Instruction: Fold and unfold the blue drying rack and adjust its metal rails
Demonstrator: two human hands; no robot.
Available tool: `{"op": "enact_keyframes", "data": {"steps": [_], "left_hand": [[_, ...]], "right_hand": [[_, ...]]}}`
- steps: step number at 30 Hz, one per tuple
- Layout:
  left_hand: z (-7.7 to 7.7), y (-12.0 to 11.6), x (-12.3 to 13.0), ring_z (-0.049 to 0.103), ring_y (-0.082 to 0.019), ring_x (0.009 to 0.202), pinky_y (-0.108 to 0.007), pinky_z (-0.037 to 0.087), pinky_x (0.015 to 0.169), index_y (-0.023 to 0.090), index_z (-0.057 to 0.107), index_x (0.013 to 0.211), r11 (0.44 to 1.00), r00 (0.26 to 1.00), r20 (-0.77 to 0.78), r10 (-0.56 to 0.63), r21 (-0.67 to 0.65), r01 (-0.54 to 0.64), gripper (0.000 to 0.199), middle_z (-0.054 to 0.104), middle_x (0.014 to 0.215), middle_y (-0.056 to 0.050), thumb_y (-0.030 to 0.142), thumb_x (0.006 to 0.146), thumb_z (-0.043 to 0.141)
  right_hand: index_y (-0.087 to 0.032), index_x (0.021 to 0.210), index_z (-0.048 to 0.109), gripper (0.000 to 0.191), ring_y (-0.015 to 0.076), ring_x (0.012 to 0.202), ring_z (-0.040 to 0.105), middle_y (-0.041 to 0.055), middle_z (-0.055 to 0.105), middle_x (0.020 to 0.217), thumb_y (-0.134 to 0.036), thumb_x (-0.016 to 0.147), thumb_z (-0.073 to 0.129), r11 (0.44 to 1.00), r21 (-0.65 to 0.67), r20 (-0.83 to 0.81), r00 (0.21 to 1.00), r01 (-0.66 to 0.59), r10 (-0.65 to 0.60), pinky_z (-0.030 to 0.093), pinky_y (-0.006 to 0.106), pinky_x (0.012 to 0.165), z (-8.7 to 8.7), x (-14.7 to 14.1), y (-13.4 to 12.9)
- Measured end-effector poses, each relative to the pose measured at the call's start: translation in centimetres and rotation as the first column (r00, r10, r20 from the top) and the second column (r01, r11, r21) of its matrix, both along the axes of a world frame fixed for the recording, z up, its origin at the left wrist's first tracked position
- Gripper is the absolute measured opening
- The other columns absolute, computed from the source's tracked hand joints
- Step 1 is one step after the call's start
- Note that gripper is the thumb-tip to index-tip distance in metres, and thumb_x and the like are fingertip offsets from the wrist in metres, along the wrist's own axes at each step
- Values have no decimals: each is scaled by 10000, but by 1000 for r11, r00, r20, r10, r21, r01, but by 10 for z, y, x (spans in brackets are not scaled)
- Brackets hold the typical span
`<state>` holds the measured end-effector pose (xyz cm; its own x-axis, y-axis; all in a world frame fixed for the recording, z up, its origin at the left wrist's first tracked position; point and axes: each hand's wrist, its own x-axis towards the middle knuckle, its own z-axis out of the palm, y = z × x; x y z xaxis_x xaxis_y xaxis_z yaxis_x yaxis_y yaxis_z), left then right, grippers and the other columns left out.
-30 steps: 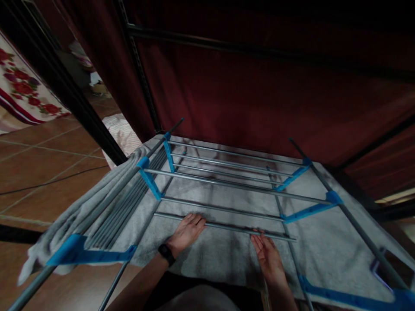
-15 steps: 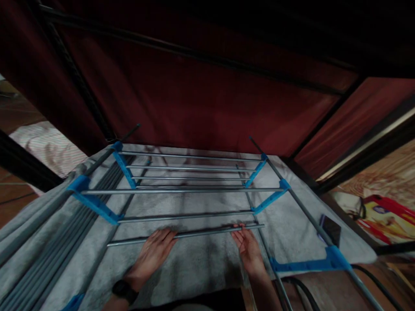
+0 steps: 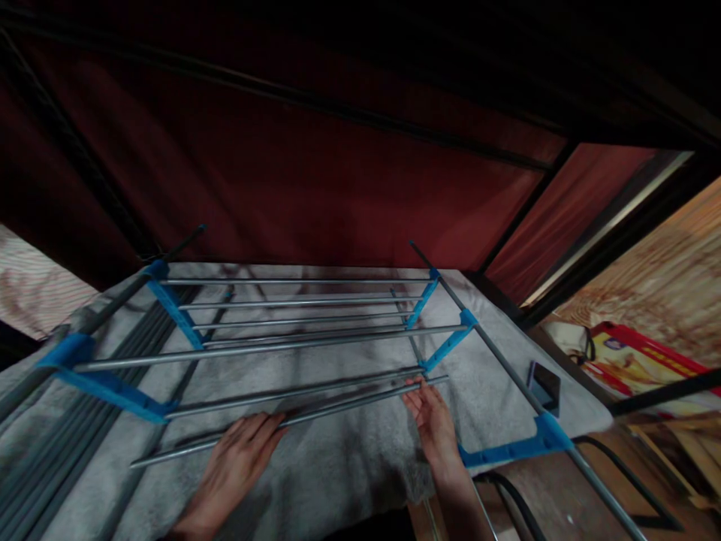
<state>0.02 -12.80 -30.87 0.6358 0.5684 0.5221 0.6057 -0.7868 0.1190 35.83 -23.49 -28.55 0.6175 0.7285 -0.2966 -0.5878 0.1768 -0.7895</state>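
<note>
Your left hand (image 3: 242,454), palm down, is curled with fingers together over a metal rod (image 3: 349,405), while your right hand (image 3: 435,430), palm turned upward, pinches that rod near its right end. The rod lies just before the nearest crossbar (image 3: 293,392) of the blue-bracketed rack (image 3: 444,350), above a grey cloth (image 3: 338,469).

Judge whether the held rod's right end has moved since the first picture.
Yes: the held rod has its right end farther forward, closer to the middle blue bracket on the right.
</note>
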Motion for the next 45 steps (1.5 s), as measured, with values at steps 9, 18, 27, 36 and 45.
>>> {"op": "enact_keyframes", "data": {"steps": [9, 18, 27, 36, 45], "left_hand": [[25, 5, -1, 698, -188, 802, -336, 528, 774, 231, 641, 1099, 995, 999, 30, -31, 100, 27, 246, 736, 906, -11, 346, 1025, 437], [30, 7, 3, 706, -194, 799, -338, 542, 764, 252, 648, 1085, 996, 997, 76, 1, 89, -7, 246, 745, 915, -11, 380, 1013, 449], [38, 8, 9, 703, -182, 782, -323, 516, 757, 225, 658, 1067, 989, 997, 73, -17, 150, 5, 267, 753, 902, -9, 372, 1026, 440], [32, 13, 6, 691, -190, 805, -326, 500, 784, 221, 663, 1105, 993, 996, 84, 1, 120, -12, 268, 741, 931, -35, 384, 1020, 469], [38, 16, 12, 702, -199, 835, -334, 503, 788, 205, 667, 1066, 983, 997, 79, -10, 183, -4, 278, 756, 958, -37, 358, 1035, 437]], "right_hand": [[-210, 946, 701, 333, 161, 800, 721, 23, 768, 962, -380, 712, 866, 998, 54, 16, 1000, 18, -19, 587, 312, 799, 19, 3, 8], [-210, 858, 681, 266, 132, 765, 702, -6, 752, 880, -360, 728, 859, 995, 99, 35, 999, 9, -12, 577, 272, 778, 40, 5, 21], [-229, 801, 674, 247, 127, 760, 684, -18, 734, 854, -356, 719, 870, 992, 128, 64, 998, 9, -17, 580, 259, 758, 42, 9, 30], [-240, 813, 706, 212, 144, 767, 678, 5, 746, 907, -352, 722, 862, 991, 130, 102, 995, -21, 7, 589, 291, 743, 42, 15, 36], [-232, 832, 718, 229, 137, 764, 672, 11, 742, 897, -362, 720, 869, 991, 133, 124, 992, -7, -10, 587, 291, 750, 50, 17, 41]]}}
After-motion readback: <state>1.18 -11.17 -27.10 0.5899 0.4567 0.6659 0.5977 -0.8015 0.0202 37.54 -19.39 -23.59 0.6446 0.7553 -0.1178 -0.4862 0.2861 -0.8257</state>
